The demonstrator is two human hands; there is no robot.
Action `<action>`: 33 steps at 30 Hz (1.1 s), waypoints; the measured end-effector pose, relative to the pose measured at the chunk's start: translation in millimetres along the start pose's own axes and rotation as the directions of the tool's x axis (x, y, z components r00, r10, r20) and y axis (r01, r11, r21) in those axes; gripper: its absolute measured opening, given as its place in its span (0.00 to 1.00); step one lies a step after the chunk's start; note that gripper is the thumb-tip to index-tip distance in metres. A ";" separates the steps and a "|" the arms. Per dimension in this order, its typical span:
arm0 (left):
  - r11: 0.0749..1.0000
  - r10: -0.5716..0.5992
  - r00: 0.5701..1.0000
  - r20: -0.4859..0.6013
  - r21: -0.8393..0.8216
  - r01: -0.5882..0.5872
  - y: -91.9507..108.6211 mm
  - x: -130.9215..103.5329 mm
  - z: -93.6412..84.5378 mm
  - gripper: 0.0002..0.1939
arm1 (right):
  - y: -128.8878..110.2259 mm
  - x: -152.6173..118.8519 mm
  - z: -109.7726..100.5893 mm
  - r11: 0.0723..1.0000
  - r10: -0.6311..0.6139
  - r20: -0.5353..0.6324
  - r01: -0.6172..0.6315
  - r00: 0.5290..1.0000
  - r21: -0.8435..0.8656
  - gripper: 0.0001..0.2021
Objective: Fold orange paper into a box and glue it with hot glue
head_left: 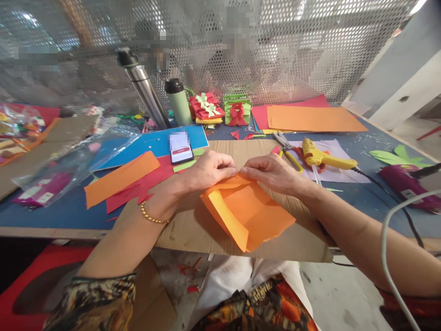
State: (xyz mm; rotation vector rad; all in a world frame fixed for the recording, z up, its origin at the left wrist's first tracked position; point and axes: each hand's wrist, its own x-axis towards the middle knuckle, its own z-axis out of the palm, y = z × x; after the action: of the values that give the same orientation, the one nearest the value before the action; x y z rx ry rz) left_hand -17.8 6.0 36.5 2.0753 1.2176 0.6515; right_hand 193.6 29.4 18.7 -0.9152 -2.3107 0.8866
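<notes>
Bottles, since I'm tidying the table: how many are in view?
2: a tall steel bottle and, to its right, a shorter green bottle, in front of the mesh.

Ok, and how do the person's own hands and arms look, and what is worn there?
The left hand and right hand are ungloved. The left arm has a gold beaded bracelet; none shows on the right arm. The left sleeve is dark, patterned in brown and cream; the right sleeve, little of it visible, looks dark with some red.
</notes>
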 end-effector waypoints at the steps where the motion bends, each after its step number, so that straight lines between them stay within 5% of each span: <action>1: 1.000 0.007 1.000 -0.001 0.006 -0.007 -0.3 0.0 0.1 0.13 | 0.6 0.2 0.0 1.000 0.006 -0.009 -0.006 1.000 0.021 0.27; 7: 0.999 0.006 1.000 0.004 0.042 -0.006 -1.9 -1.1 0.4 0.16 | 2.5 1.1 -0.3 0.979 0.044 -0.036 -0.036 0.998 0.199 0.30; 27: 0.996 -0.028 0.993 0.116 -0.082 0.037 -0.3 -1.9 -4.5 0.24 | -2.7 -1.4 -3.4 0.996 -0.080 -0.003 0.080 0.997 -0.026 0.16; 33: 0.992 -0.031 0.990 0.139 -0.120 0.048 -0.5 -2.4 -1.0 0.13 | -1.2 -1.0 -1.4 0.997 -0.076 0.023 0.076 0.997 -0.026 0.16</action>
State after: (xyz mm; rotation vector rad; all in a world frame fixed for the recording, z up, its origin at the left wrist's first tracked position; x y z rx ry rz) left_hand -19.8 4.3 36.5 1.9545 1.1103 0.5431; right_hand 194.7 28.5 20.3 -0.8267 -2.3654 0.8399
